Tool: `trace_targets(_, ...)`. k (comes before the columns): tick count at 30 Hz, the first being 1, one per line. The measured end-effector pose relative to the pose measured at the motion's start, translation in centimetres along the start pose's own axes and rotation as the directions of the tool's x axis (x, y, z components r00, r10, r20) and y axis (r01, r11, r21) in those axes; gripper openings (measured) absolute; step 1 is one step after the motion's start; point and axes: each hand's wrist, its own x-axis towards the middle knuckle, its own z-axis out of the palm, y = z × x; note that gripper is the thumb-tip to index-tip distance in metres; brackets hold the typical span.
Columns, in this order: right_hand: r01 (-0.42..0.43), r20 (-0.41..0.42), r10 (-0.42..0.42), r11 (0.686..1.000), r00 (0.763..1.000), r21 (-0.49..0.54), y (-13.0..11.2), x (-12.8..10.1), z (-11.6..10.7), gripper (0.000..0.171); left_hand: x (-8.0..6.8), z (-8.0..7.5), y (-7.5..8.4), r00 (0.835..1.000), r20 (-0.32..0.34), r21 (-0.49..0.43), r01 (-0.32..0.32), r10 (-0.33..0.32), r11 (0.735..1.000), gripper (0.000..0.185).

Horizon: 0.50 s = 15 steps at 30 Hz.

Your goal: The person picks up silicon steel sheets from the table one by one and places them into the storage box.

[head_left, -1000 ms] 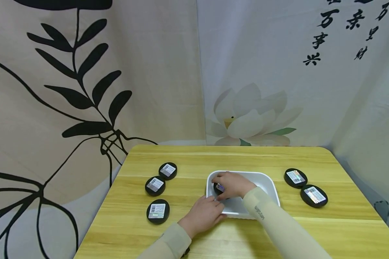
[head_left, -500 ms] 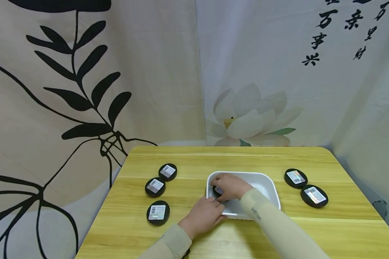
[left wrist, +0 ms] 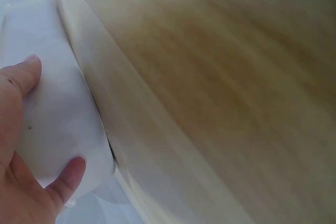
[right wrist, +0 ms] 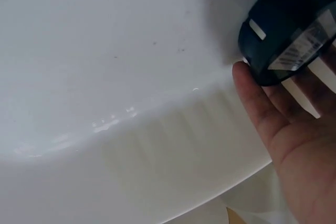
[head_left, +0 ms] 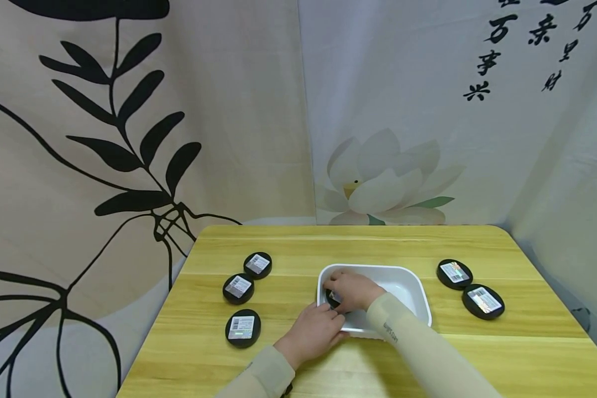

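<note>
A white rectangular tray (head_left: 403, 290) sits on the wooden table. My right hand (head_left: 355, 290) reaches into its left end and grips a round black case (head_left: 333, 299), mostly covered by the fingers in the head view. In the right wrist view the case (right wrist: 289, 24) shows a slotted side wall and a pale label, and it stands tilted against the fingers close to the tray's wall. At the near left corner my left hand (head_left: 312, 331) holds the tray; the left wrist view shows thumb and finger spread against the tray's outer wall (left wrist: 58, 108).
Three black round cases with white labels lie on the left: a back one (head_left: 257, 265), a middle one (head_left: 238, 288) and a front one (head_left: 242, 328). Two more, one (head_left: 455, 274) behind the other (head_left: 483, 302), lie on the right. A printed curtain (head_left: 258, 110) hangs behind the table (head_left: 527, 354).
My right hand has shifted slightly left with the round case, whose label now shows less. The left hand keeps its place at the tray.
</note>
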Motion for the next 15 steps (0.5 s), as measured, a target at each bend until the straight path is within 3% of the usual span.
trace_targets(15, -0.042, 0.029, 0.043, 0.998, 0.999, -0.042, -0.14, -0.1, -0.12, 0.064, -0.06, -0.25, 0.01, 1.0, 0.014, -0.027, 0.003, -0.002, 1.0, 0.031)
